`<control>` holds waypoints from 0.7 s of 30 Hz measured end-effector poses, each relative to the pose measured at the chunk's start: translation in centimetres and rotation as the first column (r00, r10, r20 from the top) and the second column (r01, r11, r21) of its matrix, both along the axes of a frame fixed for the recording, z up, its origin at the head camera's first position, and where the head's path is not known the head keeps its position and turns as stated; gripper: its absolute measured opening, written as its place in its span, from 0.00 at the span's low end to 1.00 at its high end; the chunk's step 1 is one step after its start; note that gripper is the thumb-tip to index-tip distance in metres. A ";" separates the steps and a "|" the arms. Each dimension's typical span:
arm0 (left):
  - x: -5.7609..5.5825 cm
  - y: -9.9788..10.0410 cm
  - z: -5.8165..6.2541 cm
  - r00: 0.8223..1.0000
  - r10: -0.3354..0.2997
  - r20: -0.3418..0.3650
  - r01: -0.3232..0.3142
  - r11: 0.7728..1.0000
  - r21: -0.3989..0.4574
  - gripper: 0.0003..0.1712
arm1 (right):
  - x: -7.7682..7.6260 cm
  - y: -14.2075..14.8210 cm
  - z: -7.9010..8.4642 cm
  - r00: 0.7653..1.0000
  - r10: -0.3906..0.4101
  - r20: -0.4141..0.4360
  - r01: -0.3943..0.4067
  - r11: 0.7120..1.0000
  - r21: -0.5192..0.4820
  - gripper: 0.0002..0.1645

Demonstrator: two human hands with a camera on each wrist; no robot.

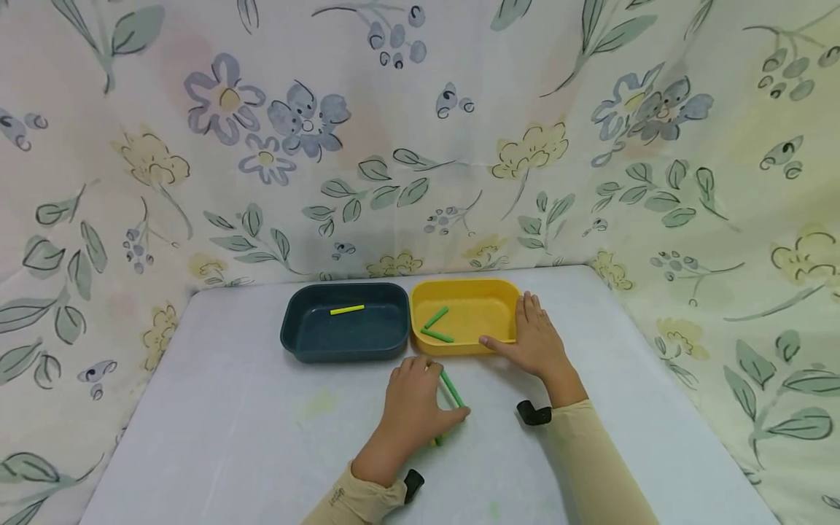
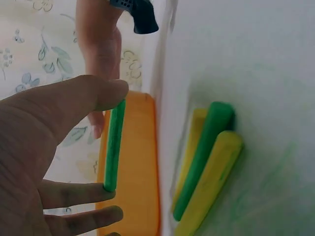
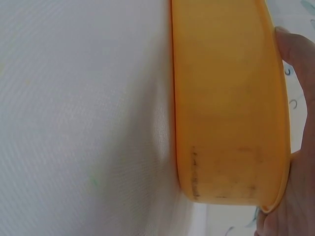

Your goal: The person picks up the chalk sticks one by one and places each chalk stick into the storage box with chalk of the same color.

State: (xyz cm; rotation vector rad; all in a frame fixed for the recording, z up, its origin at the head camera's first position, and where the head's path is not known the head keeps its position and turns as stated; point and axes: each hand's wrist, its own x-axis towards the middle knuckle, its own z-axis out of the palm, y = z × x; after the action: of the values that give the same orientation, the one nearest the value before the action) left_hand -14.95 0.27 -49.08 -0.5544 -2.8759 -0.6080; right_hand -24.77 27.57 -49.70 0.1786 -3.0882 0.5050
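Observation:
My left hand (image 1: 410,405) pinches a green chalk stick (image 2: 114,145) end to end, thumb on one tip and a finger on the other. Below it on the table lie another green chalk stick (image 2: 204,160) and two yellow ones, the nearer yellow chalk stick (image 2: 211,184) angled beside it. My right hand (image 1: 538,346) rests on the near right corner of the yellow container (image 1: 485,348), fingers straight along its right side and thumb on the front rim. Inside that container are two green chalk sticks (image 1: 437,336). The right wrist view shows its outer wall (image 3: 226,98) and the thumb at its rim.
A dark blue container (image 1: 348,356) stands directly left of the yellow one, holding one yellow chalk stick (image 1: 347,310). Both are near the back edge of the white-covered table (image 1: 216,408). Floral cloth (image 1: 394,146) hangs behind and around the table.

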 end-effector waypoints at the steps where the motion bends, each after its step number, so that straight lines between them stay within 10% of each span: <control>1: -0.1 -0.1 0.2 1.000 0.006 -0.020 -0.006 1.000 0.010 0.47 | 0.0 0.0 0.0 1.000 -0.001 -0.002 0.001 1.000 0.000 0.83; 21: -3.7 -1.4 2.9 0.982 0.120 -0.143 -0.097 0.983 0.157 0.45 | 0.1 0.2 -0.1 1.000 -0.001 -0.002 0.001 1.000 -0.011 0.84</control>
State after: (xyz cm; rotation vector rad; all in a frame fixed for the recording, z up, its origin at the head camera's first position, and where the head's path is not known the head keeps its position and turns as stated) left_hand -18.65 -1.12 -46.16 -0.4000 -2.6702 -0.7236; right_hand -24.65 27.76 -49.85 0.1773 -3.0830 0.5216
